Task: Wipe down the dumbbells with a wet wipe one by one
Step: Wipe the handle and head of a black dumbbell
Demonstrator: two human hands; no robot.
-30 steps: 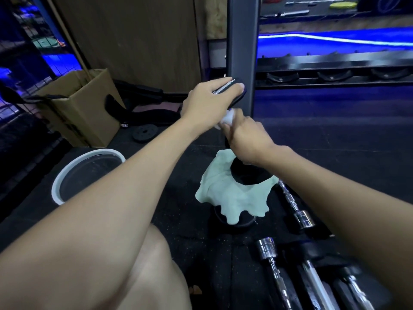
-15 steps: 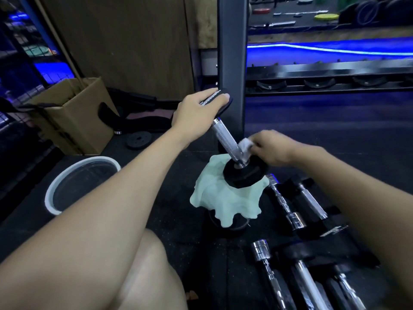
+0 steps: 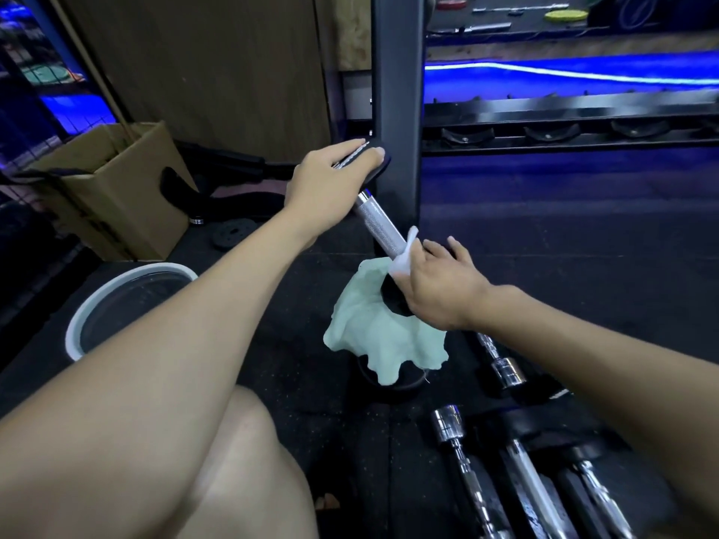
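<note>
Nearest you, spare bars (image 3: pixel 463 476) lay on the floor. Your right hand (image 3: pixel 435 289) pinched the wet wipe (image 3: pixel 404 256) against the lower end of the dumbbell (image 3: pixel 379 227), which stood tilted on a green cloth (image 3: pixel 373 336). Beyond, your left hand (image 3: pixel 330 180) gripped its top plate. Best to wrap the wipe fully round the handle and keep the top braced.

— Where is the dumbbell (image 3: pixel 379 227)?
— It leans on the cloth (image 3: pixel 373 336), in front of the post (image 3: pixel 397 110). The left hand (image 3: pixel 330 184) is on its top end, the right hand (image 3: pixel 435 285) down low with the wipe (image 3: pixel 404 254).
— What else?
— The tub (image 3: pixel 97 305) and box (image 3: pixel 113 188) sit left. More bars (image 3: pixel 502 367) lie right.
</note>
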